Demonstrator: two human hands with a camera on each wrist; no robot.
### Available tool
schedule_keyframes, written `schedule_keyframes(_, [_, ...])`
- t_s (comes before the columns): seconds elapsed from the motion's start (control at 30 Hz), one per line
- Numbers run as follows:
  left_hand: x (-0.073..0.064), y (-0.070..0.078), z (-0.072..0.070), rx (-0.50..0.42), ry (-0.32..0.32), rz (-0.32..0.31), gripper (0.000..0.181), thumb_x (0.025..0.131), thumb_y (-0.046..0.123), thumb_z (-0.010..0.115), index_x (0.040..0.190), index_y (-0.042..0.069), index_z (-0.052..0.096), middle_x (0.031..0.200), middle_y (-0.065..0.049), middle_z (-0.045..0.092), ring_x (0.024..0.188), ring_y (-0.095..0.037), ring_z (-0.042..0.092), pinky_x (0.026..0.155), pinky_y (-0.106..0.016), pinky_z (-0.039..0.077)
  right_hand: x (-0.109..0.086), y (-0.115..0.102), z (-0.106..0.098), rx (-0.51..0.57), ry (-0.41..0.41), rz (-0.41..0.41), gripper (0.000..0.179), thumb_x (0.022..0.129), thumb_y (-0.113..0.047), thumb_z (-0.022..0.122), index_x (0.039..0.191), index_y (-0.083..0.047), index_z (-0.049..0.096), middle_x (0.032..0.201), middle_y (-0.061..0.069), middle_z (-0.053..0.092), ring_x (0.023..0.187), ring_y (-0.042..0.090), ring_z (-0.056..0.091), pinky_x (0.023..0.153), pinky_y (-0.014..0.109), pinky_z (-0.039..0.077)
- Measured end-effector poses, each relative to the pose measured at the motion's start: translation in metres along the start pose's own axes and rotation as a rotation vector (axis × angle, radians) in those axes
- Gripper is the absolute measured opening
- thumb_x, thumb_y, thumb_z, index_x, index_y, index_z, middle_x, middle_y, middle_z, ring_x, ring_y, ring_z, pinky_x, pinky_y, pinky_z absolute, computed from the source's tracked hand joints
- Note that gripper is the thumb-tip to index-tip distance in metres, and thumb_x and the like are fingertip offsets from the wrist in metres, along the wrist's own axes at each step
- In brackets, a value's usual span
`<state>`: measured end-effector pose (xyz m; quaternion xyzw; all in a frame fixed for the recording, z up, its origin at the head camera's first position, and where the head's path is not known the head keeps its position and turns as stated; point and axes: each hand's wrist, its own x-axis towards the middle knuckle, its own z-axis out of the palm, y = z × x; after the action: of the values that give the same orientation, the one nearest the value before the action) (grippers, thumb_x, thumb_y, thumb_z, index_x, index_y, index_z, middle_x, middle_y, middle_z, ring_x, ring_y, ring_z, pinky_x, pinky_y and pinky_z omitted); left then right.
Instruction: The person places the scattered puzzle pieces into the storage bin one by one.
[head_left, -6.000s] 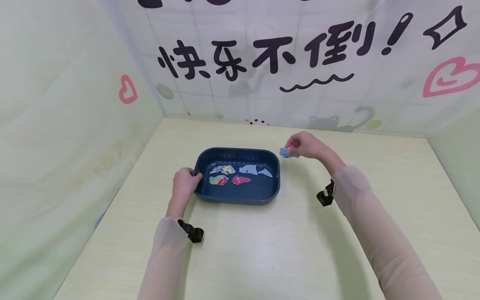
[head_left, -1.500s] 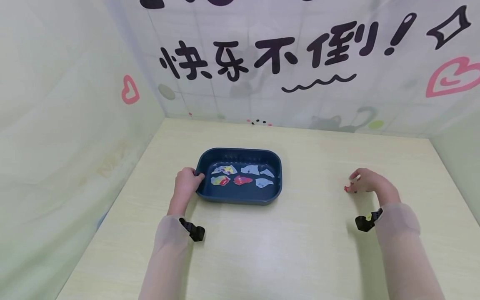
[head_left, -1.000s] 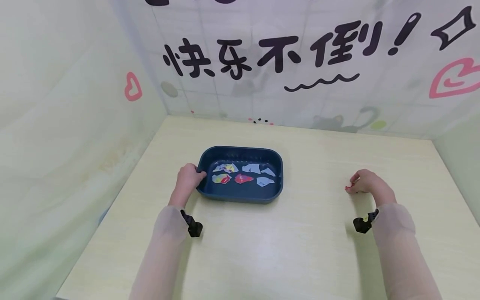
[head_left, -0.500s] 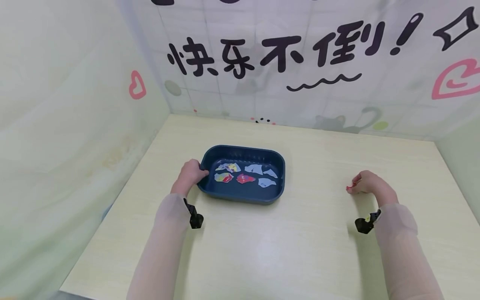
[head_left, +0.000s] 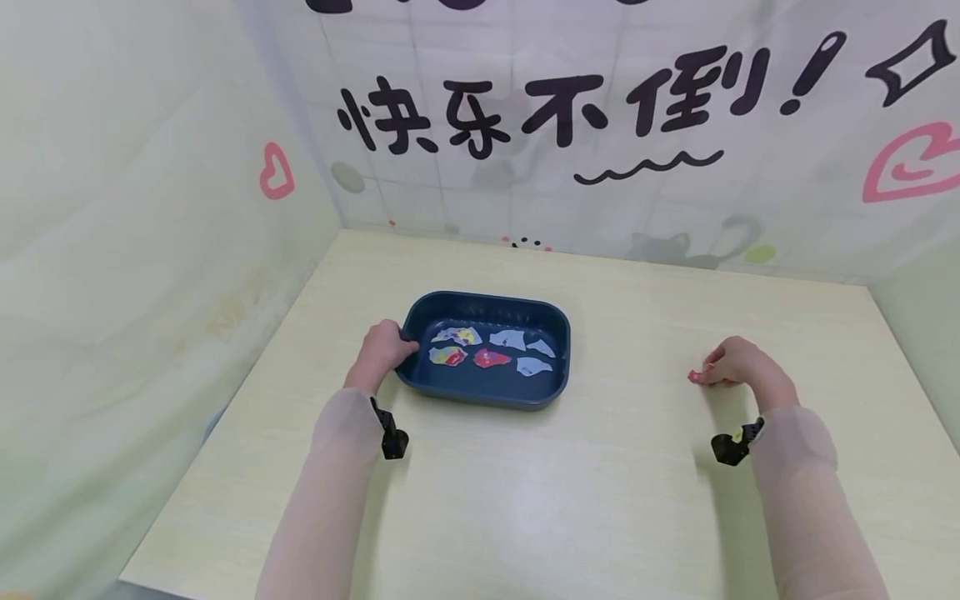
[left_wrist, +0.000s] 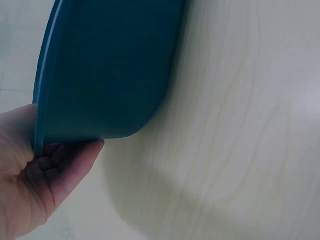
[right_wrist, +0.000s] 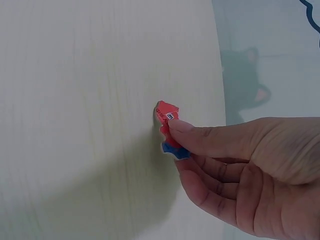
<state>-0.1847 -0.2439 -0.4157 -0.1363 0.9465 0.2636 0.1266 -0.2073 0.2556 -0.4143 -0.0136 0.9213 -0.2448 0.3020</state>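
On the table sits a dark blue rectangular tray (head_left: pixel 480 388). My left hand (head_left: pixel 379 353) grips its left end, thumb over the rim and fingers under the outside, as the left wrist view shows. Several torn paper pieces lie flat inside: a yellow and purple one (head_left: pixel 459 335), a yellow-green and red one (head_left: pixel 447 357), a red one (head_left: pixel 491 358), and light blue ones, such as the lower right piece (head_left: pixel 533 367). Far to the right of the tray, my right hand (head_left: pixel 741 367) pinches a red and blue torn paper piece (right_wrist: pixel 167 111) between thumb and fingers, close above the tabletop.
The pale wood-grain table (head_left: pixel 570 500) spans between fabric walls. A printed backdrop (head_left: pixel 495 200) with dark lettering stands along its back edge. Small black cameras, like the left wrist camera (head_left: pixel 393 442), hang from both sleeves.
The light blue piece that my right hand held beside the tray now lies inside, lower right. That hand has moved right and toward me, and now pinches a red and blue piece.
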Motion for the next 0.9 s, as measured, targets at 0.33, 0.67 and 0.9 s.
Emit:
schedule_keyframes(0.33, [-0.002, 0.001, 0.0, -0.012, 0.012, -0.009, 0.033, 0.086, 0.019, 0.059, 0.103, -0.009, 0.055, 0.102, -0.024, 0.061, 0.083, -0.027, 0.059, 0.074, -0.036, 0.049, 0.005, -0.019, -0.01, 0.09, -0.049, -0.085, 0.028, 0.083, -0.009, 0.061, 0.101, 0.013, 0.057, 0.078, 0.002, 0.061, 0.067, 0.008, 0.056, 0.067, 0.027, 0.048])
schedule_keyframes(0.67, [-0.004, 0.002, -0.003, -0.019, 0.01, -0.02, 0.032, 0.086, 0.019, 0.058, 0.103, -0.009, 0.056, 0.101, -0.023, 0.061, 0.081, -0.026, 0.059, 0.072, -0.035, 0.049, 0.009, -0.085, -0.018, 0.218, 0.065, -0.262, 0.031, 0.086, -0.004, 0.056, 0.113, 0.012, 0.052, 0.091, 0.011, 0.061, 0.076, 0.009, 0.062, 0.079, 0.034, 0.052])
schedule_keyframes(0.9, [-0.005, 0.002, -0.001, -0.022, 0.008, -0.029, 0.035, 0.086, 0.019, 0.058, 0.106, -0.009, 0.055, 0.104, -0.024, 0.06, 0.088, -0.029, 0.059, 0.076, -0.036, 0.05, 0.014, -0.145, -0.009, 0.256, 0.059, -0.332, 0.03, 0.087, -0.004, 0.055, 0.115, 0.007, 0.052, 0.095, 0.014, 0.059, 0.073, 0.007, 0.06, 0.08, 0.031, 0.052])
